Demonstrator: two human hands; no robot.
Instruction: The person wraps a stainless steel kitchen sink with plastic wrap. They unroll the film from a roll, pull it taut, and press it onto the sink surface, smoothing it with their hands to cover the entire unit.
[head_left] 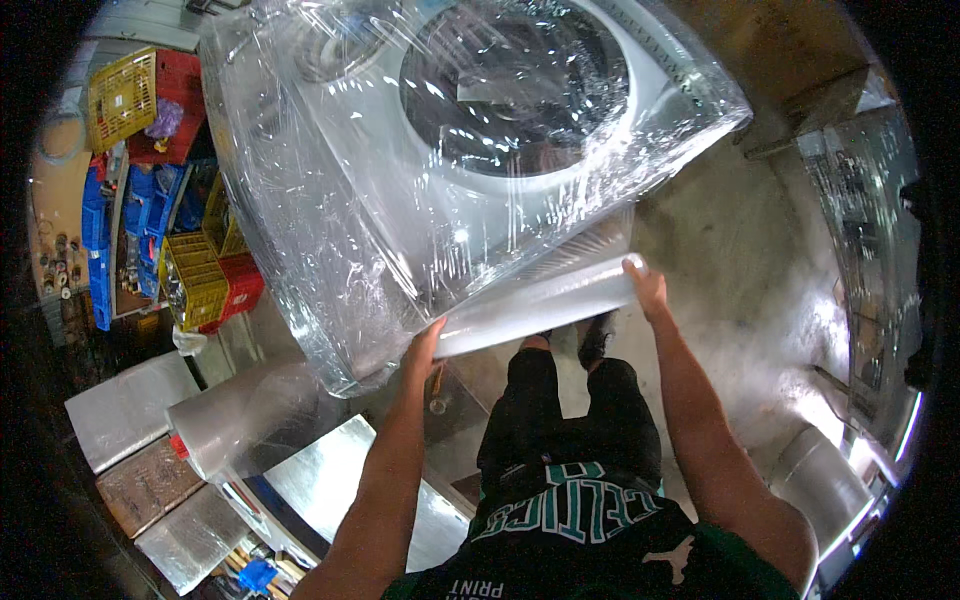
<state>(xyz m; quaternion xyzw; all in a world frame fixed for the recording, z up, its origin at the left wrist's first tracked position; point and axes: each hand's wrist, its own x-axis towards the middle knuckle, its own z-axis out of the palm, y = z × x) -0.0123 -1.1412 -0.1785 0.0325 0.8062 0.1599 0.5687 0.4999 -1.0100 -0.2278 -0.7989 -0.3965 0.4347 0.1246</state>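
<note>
A white front-loading washing machine (370,190) with a dark round door (515,90) fills the upper middle, covered in shiny clear stretch film. In front of its lower edge I hold a long roll of stretch film (540,305) crosswise, with a sheet of film running from the roll up to the machine. My left hand (425,345) grips the roll's left end, close to the machine's lower corner. At the other end, my right hand (648,285) is closed on the roll, its thumb near the tip. The undersides of both grips are partly hidden.
Yellow crates (190,280), a red crate (240,285) and blue bins (97,240) stand at the left. Below them are a large grey cylinder (245,420) and several boxes (130,410). A film-covered object (860,240) stands at the right, beyond the concrete floor (720,300).
</note>
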